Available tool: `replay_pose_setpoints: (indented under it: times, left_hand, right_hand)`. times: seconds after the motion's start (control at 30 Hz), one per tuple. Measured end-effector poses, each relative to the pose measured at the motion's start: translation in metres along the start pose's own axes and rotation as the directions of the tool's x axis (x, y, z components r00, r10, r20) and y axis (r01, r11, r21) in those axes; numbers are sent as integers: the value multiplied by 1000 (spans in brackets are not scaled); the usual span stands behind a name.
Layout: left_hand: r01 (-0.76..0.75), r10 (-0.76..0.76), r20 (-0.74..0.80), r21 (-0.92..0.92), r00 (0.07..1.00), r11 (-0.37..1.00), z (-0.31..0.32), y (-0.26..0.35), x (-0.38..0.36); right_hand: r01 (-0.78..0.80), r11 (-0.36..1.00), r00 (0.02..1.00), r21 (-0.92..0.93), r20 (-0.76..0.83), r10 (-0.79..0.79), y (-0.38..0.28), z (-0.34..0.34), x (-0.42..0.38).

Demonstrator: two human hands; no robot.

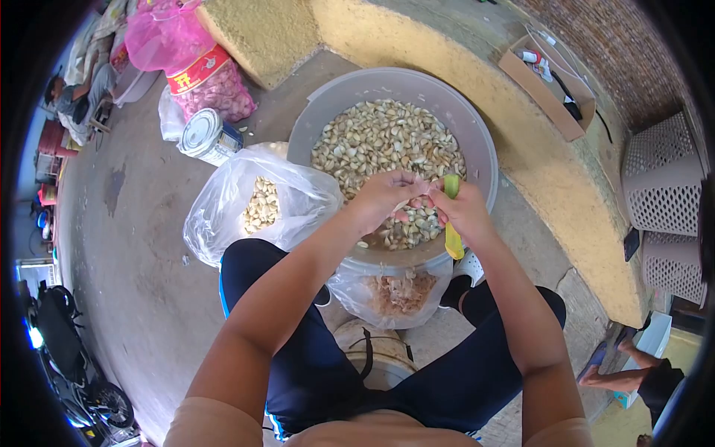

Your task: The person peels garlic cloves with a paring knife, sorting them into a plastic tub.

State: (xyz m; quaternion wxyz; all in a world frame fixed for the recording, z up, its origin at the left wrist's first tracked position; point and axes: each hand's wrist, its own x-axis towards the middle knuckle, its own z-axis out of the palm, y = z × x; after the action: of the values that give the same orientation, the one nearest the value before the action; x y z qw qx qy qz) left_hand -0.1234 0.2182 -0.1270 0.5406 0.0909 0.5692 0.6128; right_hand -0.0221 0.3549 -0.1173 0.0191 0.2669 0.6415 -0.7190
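A large grey tub (480,141) holds many pale garlic cloves (387,141) in liquid. Over its near part my left hand (387,200) and my right hand (460,208) meet at the fingertips, both closed in a pinch. Something small and pale shows at the left fingers, perhaps a clove. A yellow-green handled tool (453,235) lies in my right hand and sticks out below it; its blade cannot be made out. Left of the tub, a clear plastic bag (216,212) contains peeled cloves (262,205). Below the tub a plastic bag holds brownish skins (398,294).
A tin can (208,138) and a pink net sack (216,93) stand at the upper left. Along the right runs a yellow ledge (551,179) bearing a cardboard box (551,89). People sit at far left and lower right. A motorcycle (71,350) stands lower left.
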Motion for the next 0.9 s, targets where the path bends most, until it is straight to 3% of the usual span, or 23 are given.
replay_pose_setpoints:
  times: [0.17,0.27,0.5,0.77,0.87,0.9]
  left_hand:
    - [-27,34,123,-57,992,998,-6,-5,5]
    - [-38,57,188,-107,980,994,-5,-1,3]
    - [-7,73,300,-215,951,977,-8,-5,6]
    - [-19,35,99,-151,995,988,-15,-10,11]
    - [-25,38,83,-152,996,988,-14,-10,11]
    - [-27,41,89,-153,995,988,-13,-8,10]
  right_hand:
    - [3,1000,1000,4,20,-4,2,-2,1]
    - [34,976,992,-216,-114,-60,-3,-3,1]
    - [-1,998,990,-64,-144,-8,-6,-8,3]
    - [22,999,993,26,-120,-19,-5,-7,1]
    - [-11,978,997,-210,-76,-6,-13,-5,-3]
    - [47,964,994,-261,-83,-71,-11,-3,-3]
